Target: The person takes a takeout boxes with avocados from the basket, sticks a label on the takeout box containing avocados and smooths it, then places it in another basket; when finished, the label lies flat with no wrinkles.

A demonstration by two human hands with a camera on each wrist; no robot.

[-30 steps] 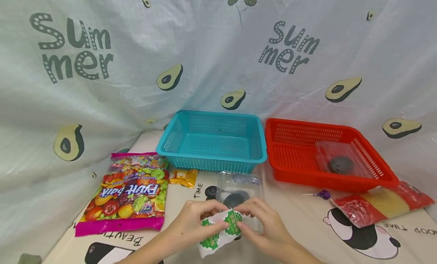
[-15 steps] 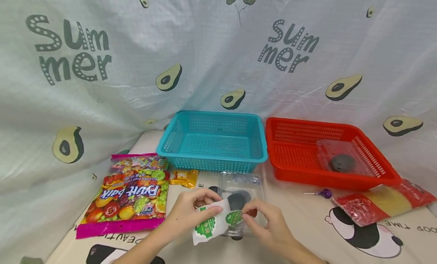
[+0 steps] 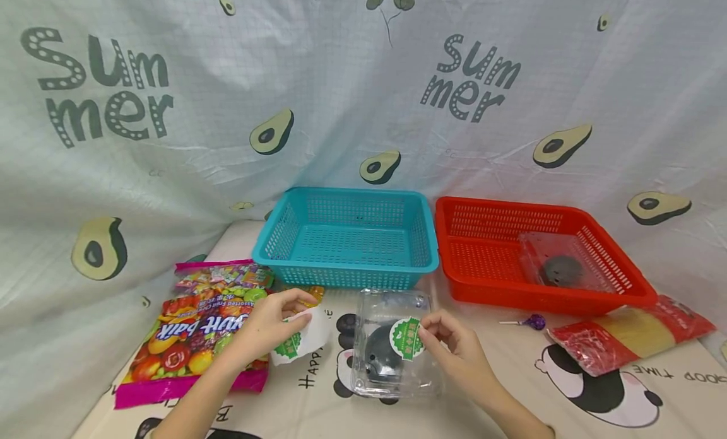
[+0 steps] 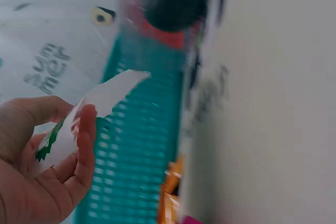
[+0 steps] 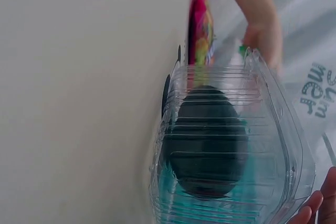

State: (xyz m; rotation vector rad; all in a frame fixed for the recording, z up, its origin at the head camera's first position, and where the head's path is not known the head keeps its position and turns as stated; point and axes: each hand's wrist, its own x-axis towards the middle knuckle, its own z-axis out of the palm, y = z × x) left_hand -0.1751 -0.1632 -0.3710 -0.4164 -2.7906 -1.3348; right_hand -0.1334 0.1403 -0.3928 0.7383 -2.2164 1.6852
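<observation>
My right hand [image 3: 461, 360] pinches the edge of a round green-and-white sticker [image 3: 406, 339] between thumb and fingers. Under that sticker is a clear plastic clamshell box [image 3: 423, 383], with a dark oval thing [image 5: 207, 142] inside; whether the sticker touches the lid I cannot tell. Off to the left, my left hand [image 3: 271, 328] holds a piece of white backing paper [image 4: 115, 90] by thumb and fingers. Another green sticker [image 3: 288, 346] shows on that paper. The left hand is over the right edge of the colourful candy bag [image 3: 187, 344].
Behind the box stand a blue basket [image 3: 343, 270] and a red basket [image 3: 545, 298], the red one holding another clear box [image 3: 531, 256]. A lollipop [image 3: 535, 321] and a red-yellow packet [image 3: 630, 337] lie at right. The left hand partly covers an orange packet [image 3: 315, 292].
The hands have separated. The right hand has peeled a sticker from the backing paper and brought it over the box. The left hand has moved left with the paper.
</observation>
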